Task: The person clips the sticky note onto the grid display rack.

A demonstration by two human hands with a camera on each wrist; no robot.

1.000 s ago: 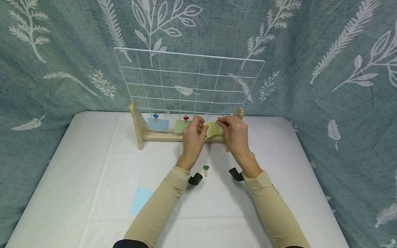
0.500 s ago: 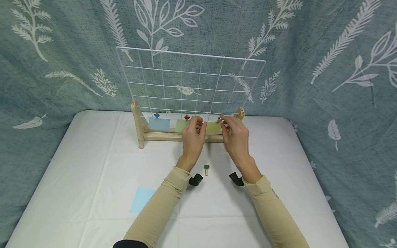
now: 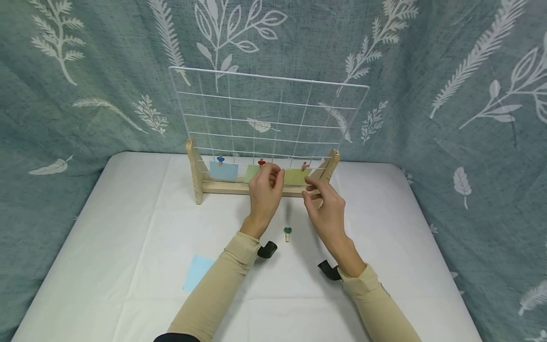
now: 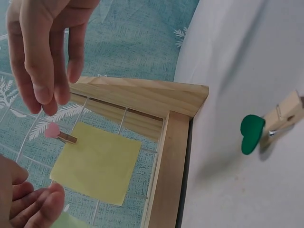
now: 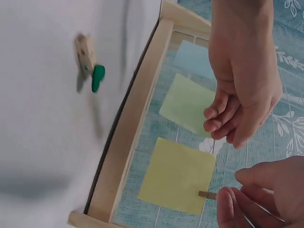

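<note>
A yellow sticky note (image 4: 97,164) hangs on the white wire grid (image 3: 273,100), fastened by a small wooden clothespin with a pink heart (image 4: 52,130). My right hand (image 3: 326,204) is just in front of that clothespin and apart from it, fingers loosely bent with nothing between them. Near the yellow note's upper left corner is my left hand (image 5: 244,80), its fingers relaxed and holding nothing. Further left on the grid hang a green note (image 5: 187,104) under a red-heart clothespin (image 3: 261,162) and a blue note (image 3: 224,171) under a blue-heart clothespin (image 3: 220,159).
A clothespin with a green heart (image 3: 287,232) lies on the white tablecloth (image 3: 107,247) between the forearms. A loose light-blue note (image 3: 196,272) lies beside the left sleeve. The wooden stand (image 3: 226,188) holds the grid upright before a leaf-patterned curtain (image 3: 406,95).
My right hand has let go of the pink-heart clothespin and drawn back toward me. The yellow note, tilted a second ago, now hangs flat on the grid. My left hand has barely moved.
</note>
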